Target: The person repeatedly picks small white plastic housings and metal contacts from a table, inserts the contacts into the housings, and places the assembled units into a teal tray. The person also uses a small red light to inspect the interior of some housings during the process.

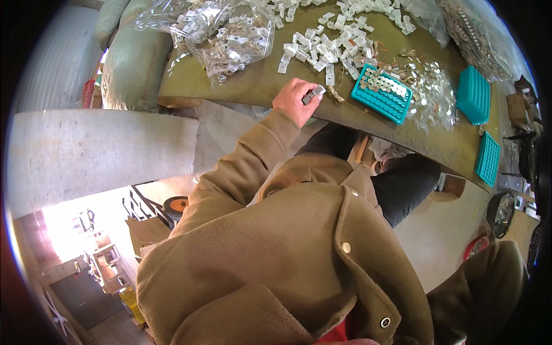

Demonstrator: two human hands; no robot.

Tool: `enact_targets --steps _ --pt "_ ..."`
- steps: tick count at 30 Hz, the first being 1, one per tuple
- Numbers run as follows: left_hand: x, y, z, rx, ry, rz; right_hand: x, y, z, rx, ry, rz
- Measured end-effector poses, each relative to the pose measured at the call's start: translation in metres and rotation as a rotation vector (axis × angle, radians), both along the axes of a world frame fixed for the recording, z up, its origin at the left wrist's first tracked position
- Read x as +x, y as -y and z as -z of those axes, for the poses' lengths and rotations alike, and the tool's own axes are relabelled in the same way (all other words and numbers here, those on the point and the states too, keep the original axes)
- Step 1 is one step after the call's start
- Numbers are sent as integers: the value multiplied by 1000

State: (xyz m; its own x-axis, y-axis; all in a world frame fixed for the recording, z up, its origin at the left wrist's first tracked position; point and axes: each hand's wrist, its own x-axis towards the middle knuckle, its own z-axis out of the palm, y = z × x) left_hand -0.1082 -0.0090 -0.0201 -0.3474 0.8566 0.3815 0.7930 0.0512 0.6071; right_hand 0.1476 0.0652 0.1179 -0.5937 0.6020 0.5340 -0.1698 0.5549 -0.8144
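Note:
My left hand (294, 101) rests at the near edge of the table, its thumb and fingers closed on a small block-shaped plastic piece (314, 94), part pale and part dark grey. Just to the right lies a small brownish scrap (335, 95). Beyond the hand spreads a loose pile of small white translucent plastic pieces (325, 50). A turquoise tray (374, 103) sits to the right, its far part filled with rows of small round silvery discs (384, 82). My right sleeve (483, 290) shows at the lower right, but the hand itself is out of the picture.
A clear bag of plastic pieces (236, 43) lies at the far left of the table (253, 86). Many loose shiny discs (431, 92) are scattered right of the tray. More turquoise trays (474, 95) stand at the right edge. Stuffed sacks (135, 69) stand at the left.

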Motion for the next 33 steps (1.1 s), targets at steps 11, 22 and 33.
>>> enact_targets --steps 11,22,33 --pt "1 0 0 -24 86 -9 -2 4 -2 -11 34 -8" --pt "-3 -2 3 70 0 -7 -4 10 -8 8 45 5" --pt "-8 -3 4 83 122 6 -7 15 -14 22 53 33"
